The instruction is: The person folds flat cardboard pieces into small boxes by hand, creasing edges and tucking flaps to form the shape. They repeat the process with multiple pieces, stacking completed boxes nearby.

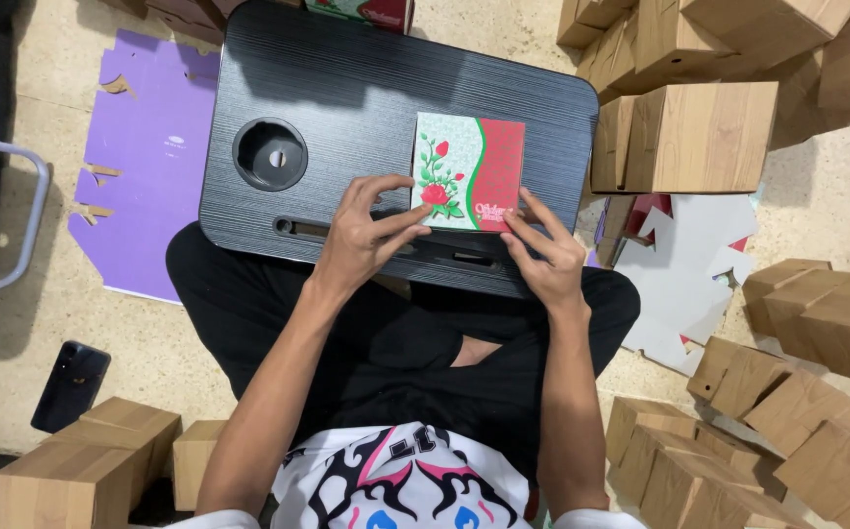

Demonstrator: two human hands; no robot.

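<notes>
Head camera looks straight down at a black lap table (346, 88) resting over the person's crossed legs. A small square box (468, 168) with a red rose and a green and red cover lies flat on the table, to the right of the round cup hole (270, 154). The box sits just past both hands, a little further from the body than they are. It looks almost square, so I cannot pick a long side for sure.

Left hand (361, 235) has its fingers spread, and the tips press on the box's near left corner. Right hand (547, 255) touches the near right corner, with its fingers bent and close together. Both hands are about the same way from the box, one on each side. Neither hand lifts it; it rests on the table.

Brown cardboard boxes (704, 137) sit on the floor to the right of the table.
</notes>
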